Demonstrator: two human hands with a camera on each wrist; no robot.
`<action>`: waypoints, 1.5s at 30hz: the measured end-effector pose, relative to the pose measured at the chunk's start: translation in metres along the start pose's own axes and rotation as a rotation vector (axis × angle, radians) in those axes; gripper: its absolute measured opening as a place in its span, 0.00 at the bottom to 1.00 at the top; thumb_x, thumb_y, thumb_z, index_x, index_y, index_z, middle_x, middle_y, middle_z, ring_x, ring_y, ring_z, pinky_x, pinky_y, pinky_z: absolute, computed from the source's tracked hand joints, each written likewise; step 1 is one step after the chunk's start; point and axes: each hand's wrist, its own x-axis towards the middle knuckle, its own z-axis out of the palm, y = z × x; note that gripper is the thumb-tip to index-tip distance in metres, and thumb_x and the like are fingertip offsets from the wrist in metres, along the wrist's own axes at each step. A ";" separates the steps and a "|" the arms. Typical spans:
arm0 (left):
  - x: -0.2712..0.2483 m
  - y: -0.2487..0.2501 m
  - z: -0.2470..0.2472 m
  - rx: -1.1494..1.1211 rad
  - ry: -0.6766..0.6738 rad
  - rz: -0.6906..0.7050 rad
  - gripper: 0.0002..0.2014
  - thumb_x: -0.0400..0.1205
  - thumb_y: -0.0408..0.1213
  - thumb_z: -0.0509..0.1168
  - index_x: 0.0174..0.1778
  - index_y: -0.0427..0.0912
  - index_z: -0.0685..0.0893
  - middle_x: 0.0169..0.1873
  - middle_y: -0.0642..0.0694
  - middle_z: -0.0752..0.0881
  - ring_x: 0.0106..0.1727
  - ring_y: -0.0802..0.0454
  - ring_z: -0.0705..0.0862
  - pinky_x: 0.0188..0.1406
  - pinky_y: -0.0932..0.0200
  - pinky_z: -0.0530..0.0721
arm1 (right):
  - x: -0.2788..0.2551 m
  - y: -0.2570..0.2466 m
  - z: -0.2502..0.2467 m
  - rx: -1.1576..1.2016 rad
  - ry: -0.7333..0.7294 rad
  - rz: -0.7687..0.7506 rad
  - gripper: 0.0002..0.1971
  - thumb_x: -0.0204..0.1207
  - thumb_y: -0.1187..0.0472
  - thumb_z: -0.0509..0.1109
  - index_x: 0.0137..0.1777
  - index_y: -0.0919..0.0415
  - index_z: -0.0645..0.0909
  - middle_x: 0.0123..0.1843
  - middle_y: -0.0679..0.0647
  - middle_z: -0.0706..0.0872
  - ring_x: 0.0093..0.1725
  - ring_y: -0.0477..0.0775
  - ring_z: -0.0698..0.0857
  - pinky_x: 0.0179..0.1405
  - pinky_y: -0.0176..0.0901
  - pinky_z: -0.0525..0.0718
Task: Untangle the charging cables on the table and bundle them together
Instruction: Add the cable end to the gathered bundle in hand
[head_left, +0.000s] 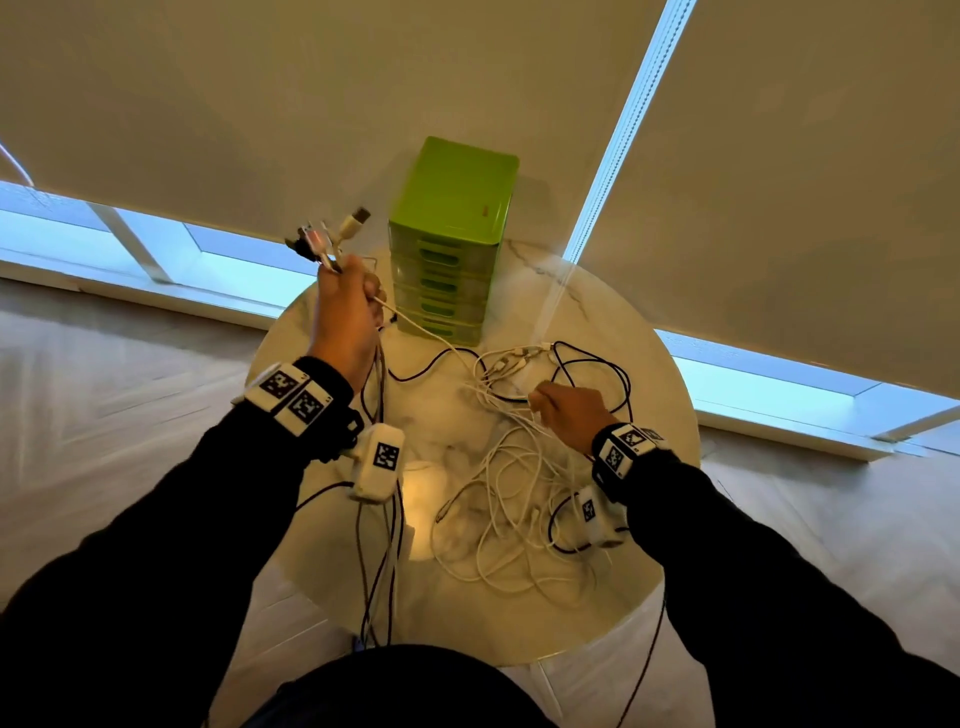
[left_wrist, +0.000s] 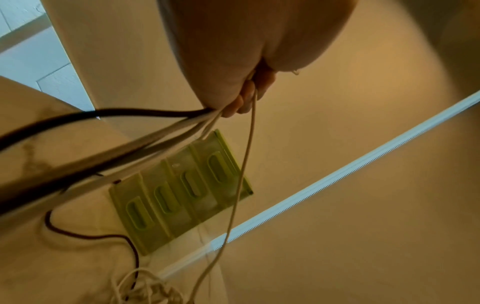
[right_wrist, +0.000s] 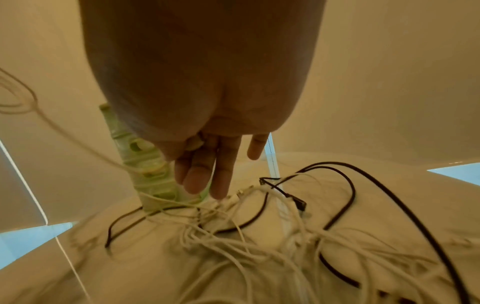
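Observation:
My left hand (head_left: 350, 296) is raised above the table's left side and grips several cable ends; their plugs (head_left: 332, 236) stick up out of the fist. The held dark and white cables (left_wrist: 155, 139) hang down past my wrist and over the table's near edge. One thin white cable (left_wrist: 242, 174) runs from this hand (left_wrist: 241, 102) down to the tangle. A loose tangle of white cables (head_left: 514, 493) and a black cable (head_left: 597, 364) lies on the table. My right hand (head_left: 550, 405) hovers over it, its fingers (right_wrist: 207, 176) straight and holding nothing, their tips just above several connectors (right_wrist: 244, 193).
A green plastic drawer unit (head_left: 452, 244) stands at the back of the round marble table (head_left: 670, 415), close to my left hand. Roller blinds and low windows are behind. A dark cable hangs off the table's near right edge (head_left: 649, 649).

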 end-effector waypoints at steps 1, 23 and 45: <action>-0.008 -0.002 0.004 -0.009 -0.030 0.008 0.12 0.92 0.36 0.50 0.41 0.48 0.66 0.27 0.54 0.69 0.23 0.61 0.65 0.24 0.65 0.64 | 0.001 -0.003 -0.004 0.028 0.028 0.005 0.14 0.89 0.47 0.52 0.51 0.49 0.77 0.46 0.51 0.89 0.50 0.61 0.87 0.62 0.59 0.77; -0.109 -0.064 0.124 0.147 -0.651 -0.055 0.13 0.93 0.46 0.51 0.47 0.48 0.74 0.35 0.52 0.76 0.31 0.58 0.72 0.31 0.64 0.72 | -0.144 -0.013 -0.077 0.528 0.384 0.102 0.13 0.91 0.54 0.57 0.56 0.61 0.81 0.34 0.40 0.77 0.30 0.35 0.79 0.34 0.28 0.75; -0.161 -0.081 0.135 -0.138 -0.878 -0.605 0.15 0.93 0.42 0.51 0.41 0.44 0.71 0.31 0.50 0.73 0.25 0.58 0.66 0.24 0.65 0.65 | -0.192 0.039 0.023 0.386 0.190 0.187 0.31 0.77 0.44 0.75 0.77 0.45 0.70 0.69 0.56 0.80 0.67 0.53 0.79 0.70 0.36 0.74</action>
